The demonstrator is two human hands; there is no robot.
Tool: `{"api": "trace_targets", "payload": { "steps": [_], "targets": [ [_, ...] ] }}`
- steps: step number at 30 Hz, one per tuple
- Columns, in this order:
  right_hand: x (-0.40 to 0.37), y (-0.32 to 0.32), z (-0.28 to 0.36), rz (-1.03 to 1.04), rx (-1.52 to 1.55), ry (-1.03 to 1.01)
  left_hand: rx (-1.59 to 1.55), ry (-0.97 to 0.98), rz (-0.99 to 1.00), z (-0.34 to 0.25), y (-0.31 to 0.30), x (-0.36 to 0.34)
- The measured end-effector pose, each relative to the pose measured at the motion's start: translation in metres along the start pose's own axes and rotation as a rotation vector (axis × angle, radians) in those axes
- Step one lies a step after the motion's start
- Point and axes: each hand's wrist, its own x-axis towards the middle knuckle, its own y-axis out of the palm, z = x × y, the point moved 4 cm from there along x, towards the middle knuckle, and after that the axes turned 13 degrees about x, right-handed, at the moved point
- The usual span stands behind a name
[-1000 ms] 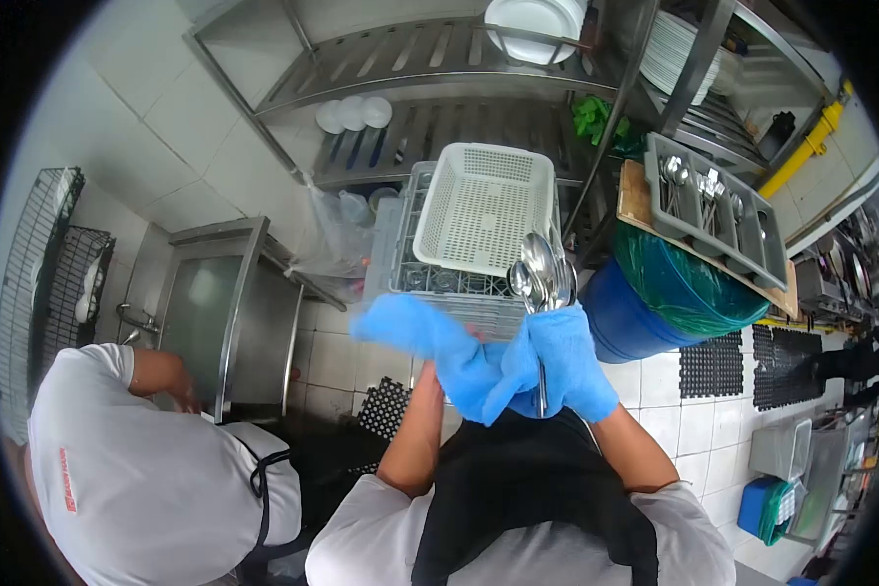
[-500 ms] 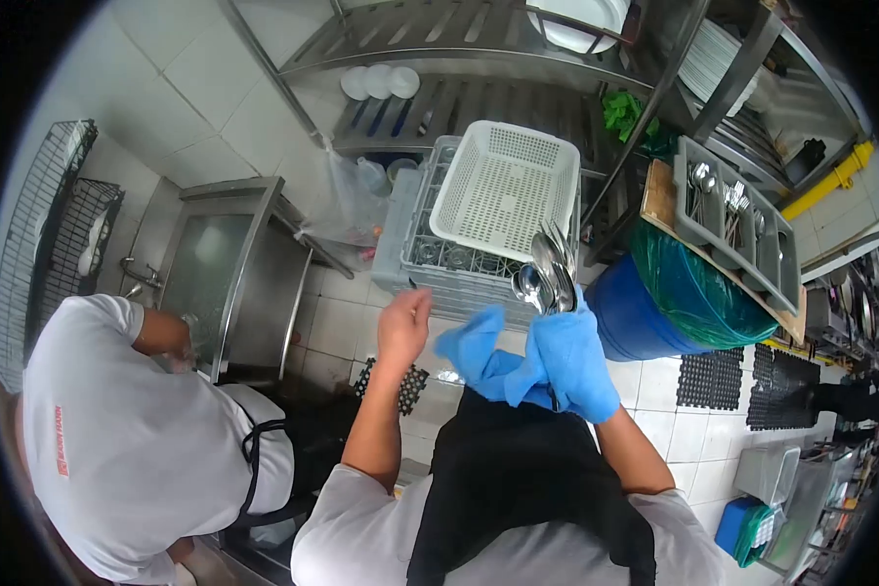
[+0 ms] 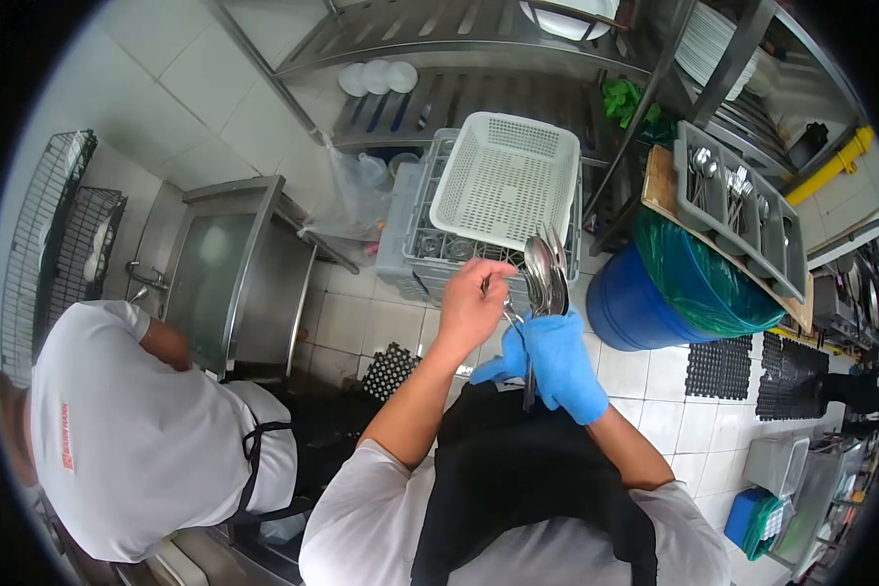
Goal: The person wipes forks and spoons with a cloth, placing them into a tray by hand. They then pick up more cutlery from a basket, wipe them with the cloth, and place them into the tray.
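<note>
My right hand [image 3: 560,363] is wrapped in a blue cloth [image 3: 547,352] and grips a bunch of metal spoons [image 3: 542,266] upright by their handles. My left hand [image 3: 469,308] is bare. It sits just left of the bunch, fingers closed around one piece of cutlery [image 3: 507,311] at the edge of the bunch. The spoon bowls stand in front of a white plastic basket [image 3: 506,186] that rests on a grey dish rack [image 3: 407,244].
A blue bin with a green liner [image 3: 669,293] stands to the right, with a grey cutlery tray [image 3: 742,220] above it. A co-worker in a white shirt [image 3: 137,420] stands left at a steel sink [image 3: 230,283]. Black floor mats [image 3: 723,366] lie at right.
My left hand let go of the blue cloth, lifted away to the left, then came back and closed on a piece of cutlery beside the bunch. The cloth now hangs bunched around my right hand.
</note>
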Motion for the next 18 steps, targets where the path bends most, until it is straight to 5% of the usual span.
{"api": "trace_targets", "payload": {
  "steps": [1, 2, 4, 7, 18],
  "targets": [
    [0.0, 0.003, 0.005, 0.077, -0.119, -0.224, 0.046, 0.028, 0.031, -0.004, -0.001, 0.003],
    [0.0, 0.001, 0.004, 0.075, -0.116, -0.224, 0.048, 0.028, 0.034, -0.007, -0.005, 0.005],
    [-0.001, 0.0, 0.007, 0.055, -0.064, -0.16, -0.335, -0.345, 0.42, -0.006, 0.002, 0.0],
    [-0.014, 0.023, 0.052, -0.016, 0.264, 0.05, -0.338, -0.34, 0.471, -0.021, -0.002, 0.001],
    [-0.002, 0.02, 0.024, -0.046, 0.081, 0.018, -0.549, -0.385, 0.328, 0.009, 0.008, 0.004]
  ]
}}
